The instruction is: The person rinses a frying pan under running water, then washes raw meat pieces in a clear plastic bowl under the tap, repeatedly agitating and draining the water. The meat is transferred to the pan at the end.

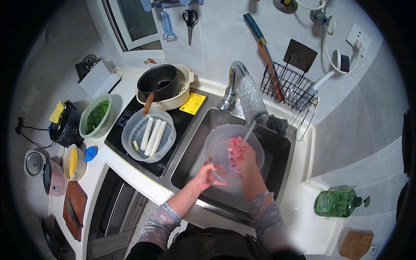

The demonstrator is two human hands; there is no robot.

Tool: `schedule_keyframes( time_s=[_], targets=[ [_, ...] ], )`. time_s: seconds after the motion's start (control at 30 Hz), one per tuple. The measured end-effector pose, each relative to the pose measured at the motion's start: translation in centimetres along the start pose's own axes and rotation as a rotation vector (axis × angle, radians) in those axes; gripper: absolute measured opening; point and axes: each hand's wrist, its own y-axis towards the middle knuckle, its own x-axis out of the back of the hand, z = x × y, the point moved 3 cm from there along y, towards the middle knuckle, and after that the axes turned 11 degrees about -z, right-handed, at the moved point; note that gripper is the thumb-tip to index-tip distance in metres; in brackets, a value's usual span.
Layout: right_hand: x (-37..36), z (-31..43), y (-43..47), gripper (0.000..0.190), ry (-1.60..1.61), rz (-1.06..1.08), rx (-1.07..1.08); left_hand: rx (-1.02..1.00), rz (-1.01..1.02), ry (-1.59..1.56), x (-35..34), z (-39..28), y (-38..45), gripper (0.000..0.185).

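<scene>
My left hand [208, 175] grips the near left side of a translucent plastic basin [216, 139], its fingers spread along the wall. The basin is inside the stainless steel sink [188, 165]. My right hand [243, 154] is in the basin, fingers curled beneath the stream of water [248, 133]. Pink pieces of what looks like raw meat [233, 165] lie against its left side; whether the fingers hold any is hidden. Water runs from the faucet [239, 70], whose spout end is wrapped in a silvery sleeve [252, 97].
Left of the sink, a clear container [130, 143] with peeled white sticks [152, 138] stands on a black cooktop [113, 138], near a dark saucepan [159, 81]. A wire rack [289, 84] is behind the sink. A green soap bottle [336, 203] lies at right in the picture.
</scene>
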Motion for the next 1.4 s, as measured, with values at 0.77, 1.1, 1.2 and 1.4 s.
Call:
schedule_keyframes(
  time_s=[0.77,1.1,1.2,1.4],
  targets=[
    [1.3,-0.3,1.1,0.045,-2.046,0.686,0.699,-0.025,-0.032,0.148,1.8,-1.0,-0.6,0.095],
    [0.4,0.5,-0.3,0.05,-2.092,0.762,1.242,-0.07,-0.035,0.097,1.3,-2.3,-0.1,0.097],
    [0.6,-0.1,-1.9,0.052,-2.098,1.016,1.135,-0.067,-0.051,0.091,1.4,-2.4,0.3,0.098],
    [1.4,1.4,2.6,0.043,-2.037,0.853,0.854,-0.06,-0.04,0.144,2.4,-1.6,0.4,0.097]
  ],
)
